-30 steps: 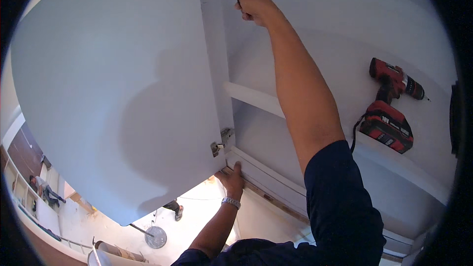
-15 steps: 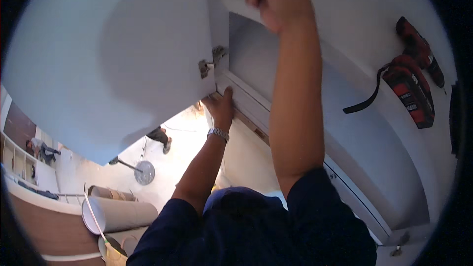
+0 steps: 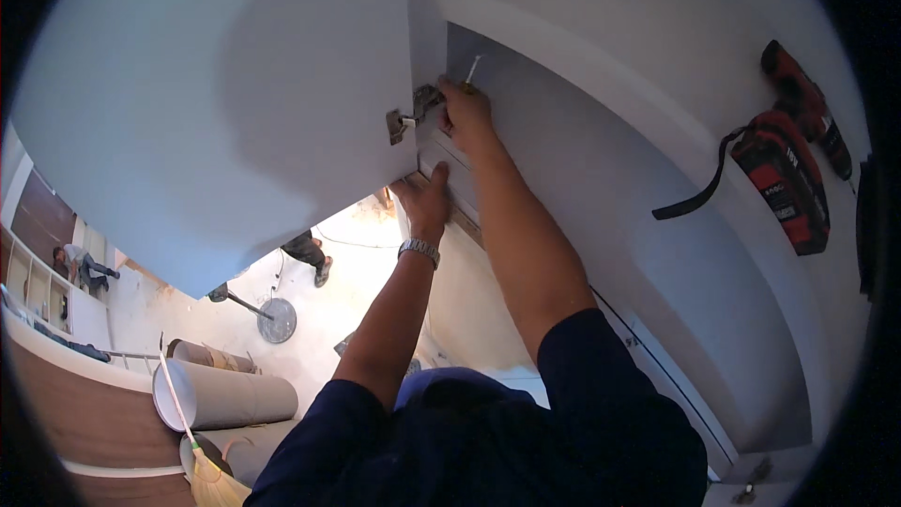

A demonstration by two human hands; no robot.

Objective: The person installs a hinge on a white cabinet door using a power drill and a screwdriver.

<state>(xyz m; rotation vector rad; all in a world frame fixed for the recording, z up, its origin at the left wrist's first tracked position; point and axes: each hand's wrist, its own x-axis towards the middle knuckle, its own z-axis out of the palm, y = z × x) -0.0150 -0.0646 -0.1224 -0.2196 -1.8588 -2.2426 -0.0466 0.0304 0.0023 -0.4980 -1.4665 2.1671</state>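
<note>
A pale cabinet door hangs open at the upper left, joined to the cabinet side by a metal hinge. My right hand is closed around a screwdriver, whose thin metal shaft sticks up out of the fist, away from the hinge. The fingertips of that hand are right by the hinge's inner arm. Below it, my left hand, with a metal watch on the wrist, grips the lower edge of the cabinet, thumb on the inner side and fingers partly hidden.
At the right, a red and black cordless drill with a dark strap rests on a cabinet surface. Another hinge shows at lower right. Far below are a round-based stand, large rolls, a broom and two other people.
My right hand has come down from the top of the view to the hinge with the screwdriver. My left hand keeps its hold on the cabinet edge.
</note>
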